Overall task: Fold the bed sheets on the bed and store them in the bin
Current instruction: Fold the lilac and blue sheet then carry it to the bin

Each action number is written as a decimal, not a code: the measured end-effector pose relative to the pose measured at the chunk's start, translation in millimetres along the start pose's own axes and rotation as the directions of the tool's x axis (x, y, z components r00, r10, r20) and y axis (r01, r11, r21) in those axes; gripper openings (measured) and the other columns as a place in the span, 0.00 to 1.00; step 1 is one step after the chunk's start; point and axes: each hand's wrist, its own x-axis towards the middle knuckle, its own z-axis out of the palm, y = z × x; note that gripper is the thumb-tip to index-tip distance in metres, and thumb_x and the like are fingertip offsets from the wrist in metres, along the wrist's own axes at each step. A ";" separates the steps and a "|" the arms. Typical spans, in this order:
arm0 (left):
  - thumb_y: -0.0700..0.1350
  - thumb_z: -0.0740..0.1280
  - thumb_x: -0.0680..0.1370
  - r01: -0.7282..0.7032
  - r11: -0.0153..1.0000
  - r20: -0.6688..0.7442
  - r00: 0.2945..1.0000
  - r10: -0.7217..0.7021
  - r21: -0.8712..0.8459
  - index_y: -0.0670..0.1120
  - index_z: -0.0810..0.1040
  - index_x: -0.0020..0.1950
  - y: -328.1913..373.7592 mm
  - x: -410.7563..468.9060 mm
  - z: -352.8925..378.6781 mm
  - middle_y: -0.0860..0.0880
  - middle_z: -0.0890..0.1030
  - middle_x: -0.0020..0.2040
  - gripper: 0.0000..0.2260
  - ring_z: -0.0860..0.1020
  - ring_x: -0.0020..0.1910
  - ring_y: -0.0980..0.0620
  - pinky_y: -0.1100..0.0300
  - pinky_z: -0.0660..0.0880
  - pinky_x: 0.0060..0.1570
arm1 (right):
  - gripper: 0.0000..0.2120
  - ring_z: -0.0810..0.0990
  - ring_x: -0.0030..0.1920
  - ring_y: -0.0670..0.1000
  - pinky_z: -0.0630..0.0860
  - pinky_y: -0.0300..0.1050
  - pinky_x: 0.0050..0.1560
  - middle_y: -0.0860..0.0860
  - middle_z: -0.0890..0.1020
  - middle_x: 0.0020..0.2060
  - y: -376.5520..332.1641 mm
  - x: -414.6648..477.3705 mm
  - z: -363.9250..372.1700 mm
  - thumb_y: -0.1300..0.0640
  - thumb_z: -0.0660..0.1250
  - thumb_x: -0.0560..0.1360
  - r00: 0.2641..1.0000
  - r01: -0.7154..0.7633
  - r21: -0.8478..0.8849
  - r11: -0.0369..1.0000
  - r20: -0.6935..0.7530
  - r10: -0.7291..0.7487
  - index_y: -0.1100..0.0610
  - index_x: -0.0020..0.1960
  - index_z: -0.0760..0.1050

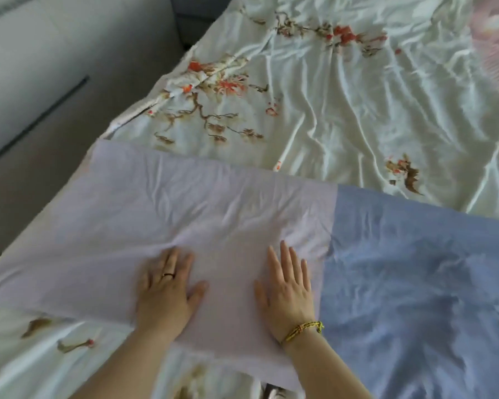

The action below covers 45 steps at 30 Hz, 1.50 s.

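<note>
Pressing down with left hand (167, 286) and right hand (288, 287), both flat, fingers straight, side by side on the lilac half of a folded lilac-and-blue cloth bed sheet (213, 203). Blue half off to the right. Underneath, spread across the bed, a wrinkled pale floral sheet (329, 96).

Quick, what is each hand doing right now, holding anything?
Left hand: open, fingers straight, pressing flat on the lilac part of the sheet; holds nothing.
Right hand: open, fingers spread, flat on the same lilac part; holds nothing.
</note>
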 end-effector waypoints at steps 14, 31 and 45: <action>0.60 0.69 0.69 0.602 0.580 -0.034 0.677 -0.735 -0.549 0.44 0.51 0.76 -177.1 13.0 -10.7 0.42 0.50 0.76 0.44 0.49 0.75 0.45 0.50 0.46 0.70 | 0.26 0.63 0.65 0.55 0.40 0.45 0.71 0.60 0.75 0.63 -109.5 36.7 84.0 0.45 0.51 0.73 0.996 0.031 -0.080 0.996 0.081 -0.024 0.57 0.67 0.62; 0.39 0.64 0.77 0.000 -0.658 0.526 0.602 -0.601 -0.753 0.47 0.71 0.39 -183.4 -28.3 -63.5 0.53 0.73 0.31 0.08 0.69 0.35 0.59 0.71 0.69 0.34 | 0.31 0.37 0.75 0.49 0.36 0.48 0.72 0.50 0.39 0.75 -116.9 50.4 29.4 0.43 0.46 0.79 0.809 0.013 -0.092 0.996 0.586 0.043 0.51 0.75 0.37; 0.36 0.67 0.75 -0.144 0.164 -0.095 0.957 0.274 -0.976 0.59 0.75 0.46 30.3 -93.5 -169.5 0.76 0.75 0.33 0.16 0.72 0.38 0.79 0.80 0.67 0.38 | 0.24 0.77 0.50 0.56 0.76 0.47 0.45 0.56 0.78 0.53 -106.1 53.6 -181.3 0.61 0.71 0.70 0.810 -0.568 0.662 0.489 0.553 0.192 0.62 0.63 0.68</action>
